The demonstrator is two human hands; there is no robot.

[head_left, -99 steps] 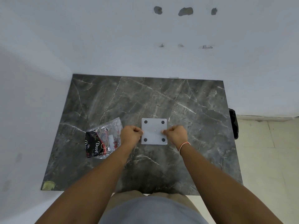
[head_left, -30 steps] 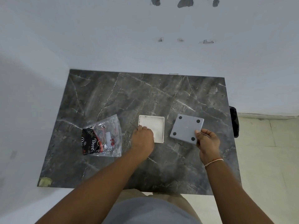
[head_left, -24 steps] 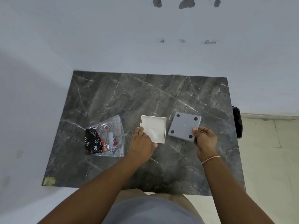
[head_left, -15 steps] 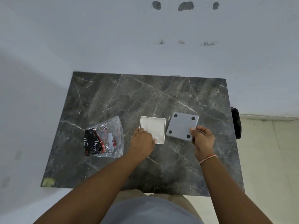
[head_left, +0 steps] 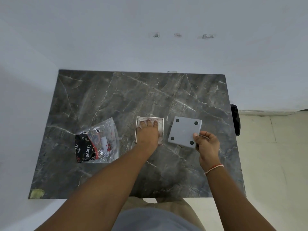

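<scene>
Dark marbled stone is spreading out below me as the desk (head_left: pixel 116 97), pushed up against a pale wall, with light floor tiles showing to the right. Looking down from my head, I am working on the unpacking step. The white box (head_left: pixel 161 138) is sitting open near the middle of the desk. My left hand (head_left: pixel 148 135) is reaching down into it, fingers (head_left: pixel 150 125) lying fairly straight and pressing on the crumpled white wrapping (head_left: pixel 159 126) inside, not closing round anything. My right hand (head_left: pixel 207 145) is pinching the near corner of the grey lid (head_left: pixel 184 130), thumb on top, holding it tilted just beside the box with its four dark round pads facing up. A clear plastic bag (head_left: pixel 100 139) is lying to the left, apart from the box. I am judging that the next move is calling for my left fingers to gather the wrapping and lift it out. My right hand should meanwhile be laying the lid flat on bare desk. Whatever is lying under the wrapping is hidden from me.
</scene>
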